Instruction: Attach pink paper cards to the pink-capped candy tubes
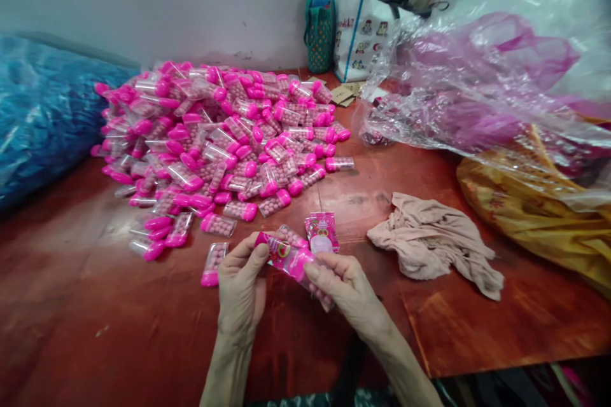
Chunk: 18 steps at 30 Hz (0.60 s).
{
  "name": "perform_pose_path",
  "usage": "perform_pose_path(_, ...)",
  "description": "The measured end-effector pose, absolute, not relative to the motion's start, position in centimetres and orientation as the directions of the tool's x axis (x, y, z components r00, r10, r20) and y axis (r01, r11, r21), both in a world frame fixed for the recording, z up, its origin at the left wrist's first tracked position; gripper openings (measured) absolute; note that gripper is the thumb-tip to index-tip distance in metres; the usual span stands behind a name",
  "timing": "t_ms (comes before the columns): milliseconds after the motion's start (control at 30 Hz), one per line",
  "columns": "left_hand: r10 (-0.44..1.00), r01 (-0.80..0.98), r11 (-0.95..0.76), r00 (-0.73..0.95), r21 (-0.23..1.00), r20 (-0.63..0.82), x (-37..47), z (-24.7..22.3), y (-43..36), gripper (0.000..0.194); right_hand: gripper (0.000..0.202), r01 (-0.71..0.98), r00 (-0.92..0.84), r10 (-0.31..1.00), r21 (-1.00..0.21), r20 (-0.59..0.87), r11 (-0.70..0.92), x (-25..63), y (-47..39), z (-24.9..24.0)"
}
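Observation:
Between my hands is a small pink printed packet point(277, 252), pinched at its left end by my left hand point(247, 267). My right hand point(344, 283) grips a clear candy container point(323, 296) with a pink cap, full of pink balls. The packet and the cap meet or overlap; I cannot tell whether they are joined. Just beyond my fingers lie another candy container point(292, 236) and a second pink packet point(322, 232). One more pink-capped container point(214, 264) rests beside my left hand.
A large heap of pink-capped candy containers point(224, 140) covers the back of the red table point(143, 324). At left sits a blue plastic bag point(52, 114). On the right are a beige cloth point(432, 238), clear plastic point(458, 89) and a yellow bag point(520, 216). A white tote point(360, 38) stands behind.

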<state>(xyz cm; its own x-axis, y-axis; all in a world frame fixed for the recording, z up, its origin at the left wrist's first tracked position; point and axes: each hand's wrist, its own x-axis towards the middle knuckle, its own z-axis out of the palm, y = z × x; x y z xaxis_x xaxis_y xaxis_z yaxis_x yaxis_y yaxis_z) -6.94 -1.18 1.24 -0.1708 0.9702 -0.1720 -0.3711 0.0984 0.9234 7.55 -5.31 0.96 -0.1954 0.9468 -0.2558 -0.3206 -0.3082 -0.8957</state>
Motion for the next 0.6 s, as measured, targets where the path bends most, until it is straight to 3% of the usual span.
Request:
perform_pose_path(167,0.954,-0.419,0.135,-0.19,0.898,-0.232,-6.5,1.1,-1.1,0.019,0.028,-0.19,-0.174,0.968,-0.958,-0.181,-0.214,7.8,-5.2,0.8)
perform_pose_path(333,0.965,-0.478,0.097,-0.169,0.873,-0.2,-5.6,1.3,-1.2,0.03,0.027,-0.149,-0.056,0.985,-0.974,-0.166,-0.173,7.4,-5.3,0.4)
perform_pose_path(467,0.949,-0.566,0.243,-0.028,0.788,-0.313,-4.4,1.0,-2.0,0.034,0.025,-0.135,-0.014,0.991,-0.982,-0.134,-0.134,7.2,-5.2,0.3)
perform_pose_path(600,0.905,-0.579,0.371,0.05,0.726,-0.422,-3.4,0.7,-2.7,0.02,0.026,-0.089,0.002,0.996,-0.992,-0.095,-0.094,7.2,-5.1,0.3)
